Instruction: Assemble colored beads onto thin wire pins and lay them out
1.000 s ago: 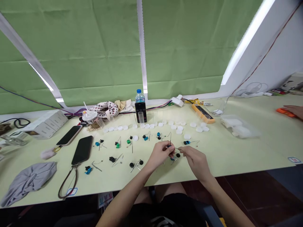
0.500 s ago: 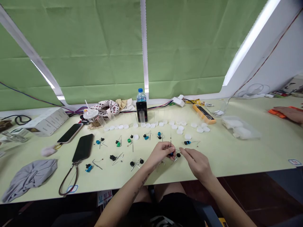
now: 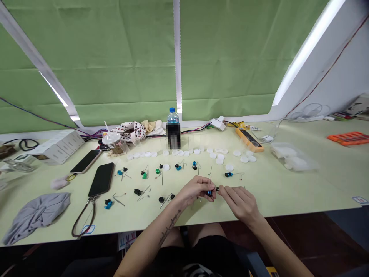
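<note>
My left hand pinches a small blue part, with a thin metal rod sticking up beside the fingers. My right hand is closed close beside it, its fingertips gripping a thin metal piece that points at the blue part. The piece is too small to make out its kind. Under and behind the hands, similar small sets lie on the table: a blue and black part with a wire, another blue and black part, a green part and several black ones with bent metal rods.
A row of white round caps runs across the table, with a bottle behind. An orange multimeter, a clear bag and an orange tray are right. Phones, a grey cloth and white boxes are left.
My right hand has moved slightly, bringing its fingertips nearer the blue part. My left wrist has turned, showing more of the part. Another person's hand has left the orange tray at far right.
</note>
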The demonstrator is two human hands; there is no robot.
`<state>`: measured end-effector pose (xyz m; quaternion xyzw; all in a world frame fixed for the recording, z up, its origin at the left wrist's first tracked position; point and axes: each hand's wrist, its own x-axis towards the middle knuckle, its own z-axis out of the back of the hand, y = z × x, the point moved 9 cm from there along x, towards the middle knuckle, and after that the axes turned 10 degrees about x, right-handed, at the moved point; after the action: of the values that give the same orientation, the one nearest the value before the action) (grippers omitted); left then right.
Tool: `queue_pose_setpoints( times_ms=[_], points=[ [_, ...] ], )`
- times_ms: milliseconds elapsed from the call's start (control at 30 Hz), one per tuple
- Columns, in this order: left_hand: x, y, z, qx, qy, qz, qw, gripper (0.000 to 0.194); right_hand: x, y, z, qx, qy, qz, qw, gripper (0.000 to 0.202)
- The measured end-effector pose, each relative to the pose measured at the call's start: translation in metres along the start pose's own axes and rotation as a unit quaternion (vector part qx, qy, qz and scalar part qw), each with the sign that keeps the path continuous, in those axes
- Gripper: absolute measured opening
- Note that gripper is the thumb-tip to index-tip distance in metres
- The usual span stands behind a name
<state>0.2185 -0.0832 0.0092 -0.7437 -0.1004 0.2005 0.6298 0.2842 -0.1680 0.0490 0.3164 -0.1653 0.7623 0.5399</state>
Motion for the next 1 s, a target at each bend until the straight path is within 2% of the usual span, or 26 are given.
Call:
queue_pose_setpoints(
  times_ms=[100,200,233,300,367,400,533,600,700,833,933,1000],
  points=[
    [-0.001,0.012,-0.006,-0.04,0.057,0.047,0.996,0.027,-0.012,0.009,0.001,-0.022,0.033,0.094,0.995,0.028],
    [-0.001,0.02,-0.009,-0.042,0.099,0.076,0.991,0.027,-0.019,0.005,0.006,0.041,0.064,0.119,0.99,0.029],
    [-0.001,0.02,-0.008,-0.041,0.098,0.077,0.991,0.027,-0.017,0.0,0.009,0.059,0.053,0.109,0.991,0.028],
    [0.001,0.016,0.0,-0.037,0.069,0.061,0.995,0.028,-0.011,-0.021,0.019,0.066,-0.017,0.051,0.996,0.024],
    [0.003,0.006,0.013,-0.034,0.012,0.024,0.999,0.029,-0.003,-0.052,0.026,0.032,-0.113,-0.058,0.991,0.018],
    [0.003,0.001,0.019,-0.032,-0.022,0.001,0.999,0.029,0.002,-0.065,0.02,0.02,-0.12,-0.101,0.987,0.018],
    [0.002,-0.018,0.039,-0.022,-0.119,-0.07,0.99,0.033,0.025,-0.096,-0.04,-0.014,0.015,-0.165,0.986,0.03],
    [0.002,-0.022,0.044,-0.01,-0.136,-0.085,0.987,0.034,0.032,-0.103,-0.064,-0.045,0.065,-0.166,0.983,0.032],
    [0.002,-0.02,0.051,0.002,-0.142,-0.091,0.986,0.034,0.037,-0.109,-0.086,-0.085,0.109,-0.157,0.978,0.029],
    [0.006,-0.015,0.059,-0.01,-0.143,-0.09,0.986,0.031,0.04,-0.113,-0.099,-0.096,0.142,-0.154,0.973,0.021],
    [0.013,-0.017,0.063,-0.008,-0.146,-0.102,0.984,0.03,0.046,-0.113,-0.091,-0.07,0.116,-0.176,0.975,0.019],
    [0.019,-0.02,0.066,0.01,-0.16,-0.107,0.981,0.029,0.053,-0.11,-0.079,0.005,0.081,-0.199,0.977,0.023]
  ],
)
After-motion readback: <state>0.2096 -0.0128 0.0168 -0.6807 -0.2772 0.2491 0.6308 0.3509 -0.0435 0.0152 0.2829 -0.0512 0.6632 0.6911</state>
